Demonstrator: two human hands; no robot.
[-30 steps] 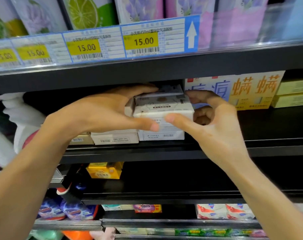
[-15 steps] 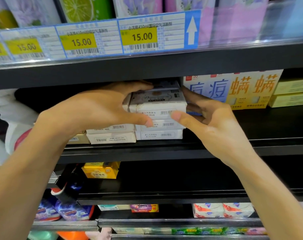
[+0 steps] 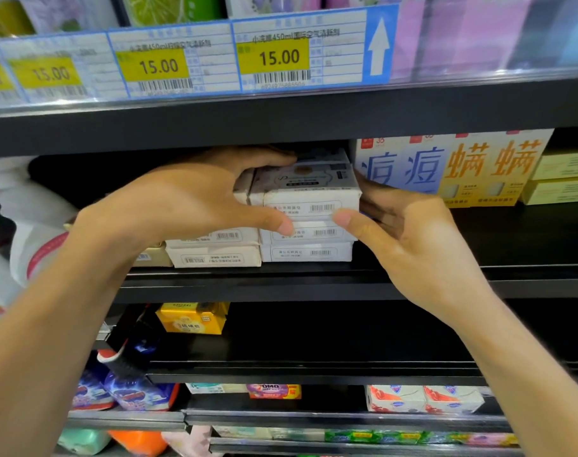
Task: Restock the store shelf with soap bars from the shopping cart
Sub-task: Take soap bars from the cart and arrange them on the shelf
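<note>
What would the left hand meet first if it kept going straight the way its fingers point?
Probably the top white soap box that the left hand already grips; beyond it stands the blue and orange carton. Depth is unclear.

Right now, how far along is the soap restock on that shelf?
Done: white soap boxes already sit stacked on the black shelf. In hand: the left hand and right hand hold the top soap box on the right stack. Left: letting go. The cart is out of view, so remaining stock is unknown.
</note>
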